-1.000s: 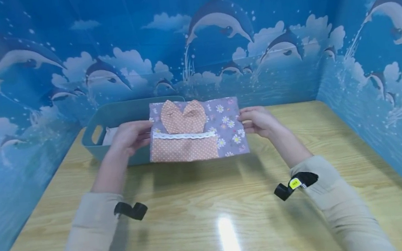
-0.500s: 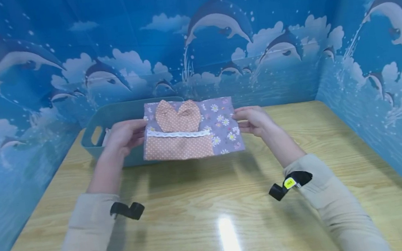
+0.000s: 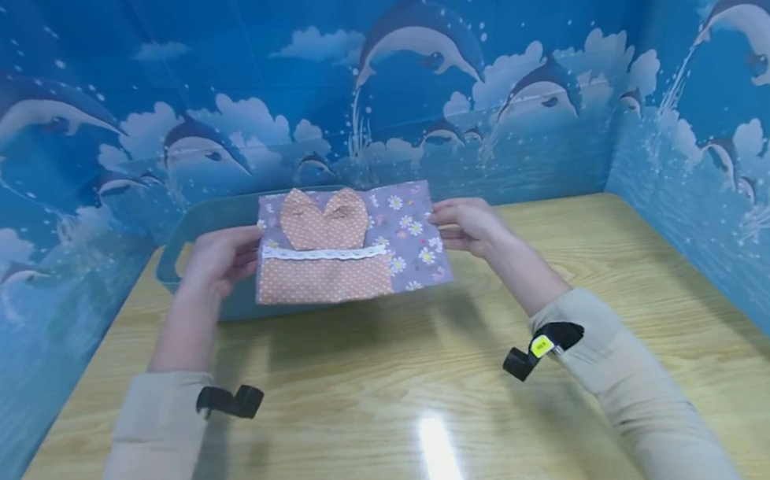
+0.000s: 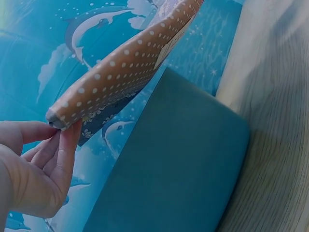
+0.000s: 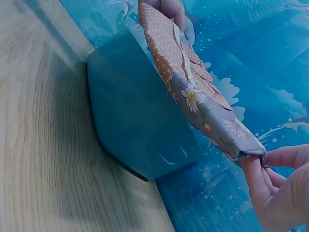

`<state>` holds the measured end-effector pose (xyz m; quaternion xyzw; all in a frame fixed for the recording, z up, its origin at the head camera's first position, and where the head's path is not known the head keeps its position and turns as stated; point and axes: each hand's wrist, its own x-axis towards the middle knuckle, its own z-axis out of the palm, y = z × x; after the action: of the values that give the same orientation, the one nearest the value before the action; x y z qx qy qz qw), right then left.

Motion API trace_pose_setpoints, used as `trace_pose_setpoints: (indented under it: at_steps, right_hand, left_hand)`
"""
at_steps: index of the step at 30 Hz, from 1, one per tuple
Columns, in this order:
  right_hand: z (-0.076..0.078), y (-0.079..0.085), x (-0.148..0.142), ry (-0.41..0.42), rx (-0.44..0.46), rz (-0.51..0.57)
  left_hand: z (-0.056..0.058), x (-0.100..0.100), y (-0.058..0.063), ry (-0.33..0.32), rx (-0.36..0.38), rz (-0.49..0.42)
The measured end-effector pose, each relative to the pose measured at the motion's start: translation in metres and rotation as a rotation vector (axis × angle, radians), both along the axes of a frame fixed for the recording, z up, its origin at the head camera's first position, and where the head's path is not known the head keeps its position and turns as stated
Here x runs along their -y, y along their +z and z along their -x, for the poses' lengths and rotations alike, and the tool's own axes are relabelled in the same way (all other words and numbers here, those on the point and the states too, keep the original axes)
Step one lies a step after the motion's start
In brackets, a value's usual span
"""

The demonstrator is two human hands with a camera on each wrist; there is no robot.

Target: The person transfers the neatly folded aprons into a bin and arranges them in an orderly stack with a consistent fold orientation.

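A flat purple-grey cloth cover with daisies is held up by both hands above the table, in front of a basket. On its left part are a peach polka-dot panel, a white lace strip and a peach bow. My left hand pinches its left edge between thumb and fingers; in the left wrist view that hand grips the polka-dot corner. The right edge is pinched by my right hand, seen at the grey corner in the right wrist view. Its back side is hidden in the head view.
A teal plastic basket with a handle hole stands at the back left, partly covered by the cloth and left hand. The wooden table meets blue dolphin-print walls at the back and sides. A bright light reflection lies on the wood.
Both hands have moved left and slightly up with the cloth cover, which now overlaps more of the basket. The grip at both edges stays the same.
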<state>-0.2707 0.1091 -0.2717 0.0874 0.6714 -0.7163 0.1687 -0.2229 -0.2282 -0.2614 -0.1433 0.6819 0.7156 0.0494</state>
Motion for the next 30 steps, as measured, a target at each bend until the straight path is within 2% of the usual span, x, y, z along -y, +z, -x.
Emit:
trace_pose_setpoints:
  at_steps: [9, 14, 23, 30]
  right_hand:
    - [0.005, 0.002, 0.017, 0.001, 0.002, 0.0]
    - [0.009, 0.003, 0.026, 0.011, -0.002, 0.003]
    - [0.014, 0.003, 0.042, 0.005, -0.032, 0.024]
    - [0.016, 0.003, 0.053, 0.009, -0.063, 0.004]
  left_hand:
    - [0.002, 0.014, 0.002, 0.025, -0.002, 0.003]
    - [0.002, 0.023, 0.005, 0.006, 0.004, 0.024]
    - [0.006, 0.036, 0.009, -0.049, 0.005, -0.013]
    - [0.009, 0.046, 0.01, -0.031, 0.03, 0.103]
